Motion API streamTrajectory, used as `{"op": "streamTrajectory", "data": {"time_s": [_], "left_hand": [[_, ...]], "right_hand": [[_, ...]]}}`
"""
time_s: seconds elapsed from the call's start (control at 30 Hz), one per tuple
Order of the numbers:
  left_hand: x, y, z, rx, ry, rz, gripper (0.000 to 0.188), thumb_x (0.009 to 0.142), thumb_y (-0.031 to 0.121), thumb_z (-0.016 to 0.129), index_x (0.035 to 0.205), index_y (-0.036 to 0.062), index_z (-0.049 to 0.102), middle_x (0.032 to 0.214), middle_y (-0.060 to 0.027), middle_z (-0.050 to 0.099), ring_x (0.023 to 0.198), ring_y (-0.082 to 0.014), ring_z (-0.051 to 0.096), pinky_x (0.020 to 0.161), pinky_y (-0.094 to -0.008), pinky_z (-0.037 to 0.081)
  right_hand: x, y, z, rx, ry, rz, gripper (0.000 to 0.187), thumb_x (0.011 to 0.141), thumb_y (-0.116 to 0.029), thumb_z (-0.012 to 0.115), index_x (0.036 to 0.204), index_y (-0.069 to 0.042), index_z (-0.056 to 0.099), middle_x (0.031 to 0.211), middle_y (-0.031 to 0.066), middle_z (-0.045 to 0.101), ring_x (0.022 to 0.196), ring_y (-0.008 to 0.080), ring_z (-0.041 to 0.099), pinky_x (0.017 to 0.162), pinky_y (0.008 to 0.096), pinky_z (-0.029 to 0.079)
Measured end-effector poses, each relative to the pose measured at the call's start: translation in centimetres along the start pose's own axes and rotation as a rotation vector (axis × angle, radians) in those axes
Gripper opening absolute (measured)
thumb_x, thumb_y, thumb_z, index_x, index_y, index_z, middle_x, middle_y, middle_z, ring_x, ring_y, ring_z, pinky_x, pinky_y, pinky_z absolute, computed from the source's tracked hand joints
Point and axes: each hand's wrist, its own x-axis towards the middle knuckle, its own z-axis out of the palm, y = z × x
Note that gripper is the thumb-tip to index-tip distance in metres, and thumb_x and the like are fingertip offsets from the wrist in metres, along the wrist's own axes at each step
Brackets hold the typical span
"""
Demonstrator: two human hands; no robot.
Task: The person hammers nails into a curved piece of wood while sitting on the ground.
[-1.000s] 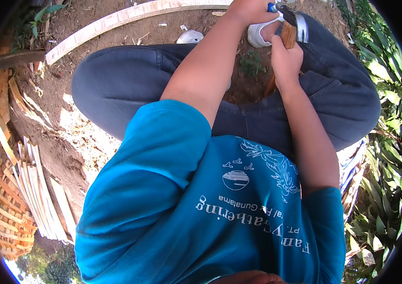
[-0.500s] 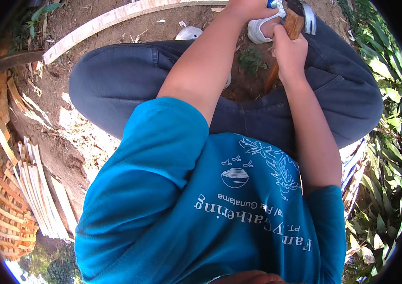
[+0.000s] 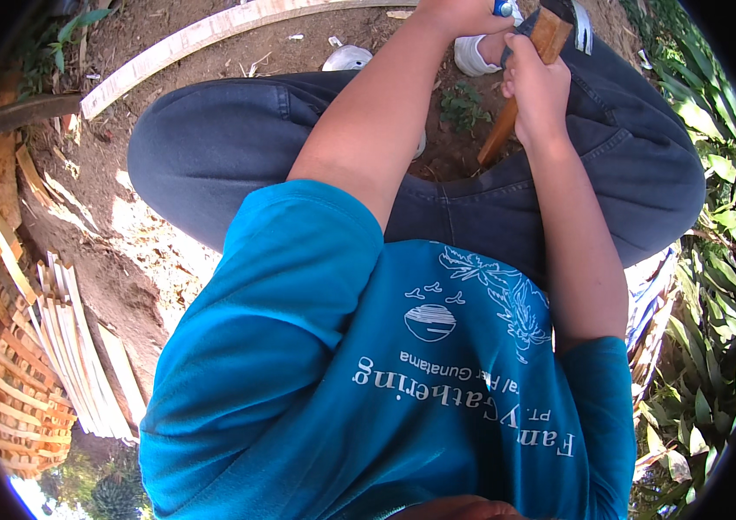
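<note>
My right hand (image 3: 541, 95) is closed around a brown wooden bar (image 3: 548, 39), which slants from the top right down toward my lap. Its thick upper end sticks out past my thumb, and its lower end narrows between my legs. Whether it is a tool's handle I cannot tell; a dark edge shows beside it, partly hidden. My left hand (image 3: 468, 12) is at the top rim, with a blue-stoned ring on it. Most of its fingers fall outside the picture, and what it holds, if anything, does not show.
I sit cross-legged on bare soil in dark trousers (image 3: 212, 139). A long pale curved strip (image 3: 186, 36) arcs across the far left. Left of me lie thin split strips (image 3: 82, 355) and a woven basket (image 3: 26, 399). Leafy plants (image 3: 706, 329) line the right; a small weed (image 3: 463, 106) grows between my legs.
My right hand and the wooden bar have shifted slightly right and nearer to me. My left hand has barely moved.
</note>
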Motion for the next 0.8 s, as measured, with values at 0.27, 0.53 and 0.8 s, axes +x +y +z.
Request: {"op": "streamTrajectory", "data": {"time_s": [0.27,0.53,0.8], "left_hand": [[0.1,0.7,-0.4,-0.048,0.002,-0.031,0.033,0.077,0.036,0.077,0.083,0.0036,0.075,0.083,-0.0229,0.071,0.080,-0.0408,0.071,0.073,-0.0482,0.057],[0.0,-0.1,-0.1,0.005,-0.009,-0.002,0.035,0.076,0.038,0.078,0.082,0.0036,0.075,0.083,-0.0228,0.071,0.080,-0.0408,0.071,0.072,-0.0483,0.057],[0.2,-0.6,0.5,0.022,0.015,0.025,0.032,0.075,0.035,0.078,0.081,0.0038,0.074,0.082,-0.0221,0.071,0.078,-0.0411,0.070,0.071,-0.0487,0.057]], "right_hand": [[-0.5,-0.7,0.4,-0.029,-0.009,0.033,0.023,0.092,-0.021,0.071,0.082,-0.009,0.053,0.064,-0.0016,0.049,0.052,0.0086,0.045,0.049,0.0272,0.037],[-0.2,-0.2,-0.1,0.011,0.024,0.034,0.022,0.091,-0.019,0.071,0.082,-0.009,0.054,0.064,-0.0012,0.050,0.052,0.0089,0.046,0.049,0.0273,0.038],[-0.3,-0.3,0.0,0.002,0.020,0.055,0.023,0.091,-0.019,0.071,0.081,-0.010,0.053,0.064,-0.0019,0.049,0.052,0.0086,0.045,0.049,0.0273,0.037]]}}
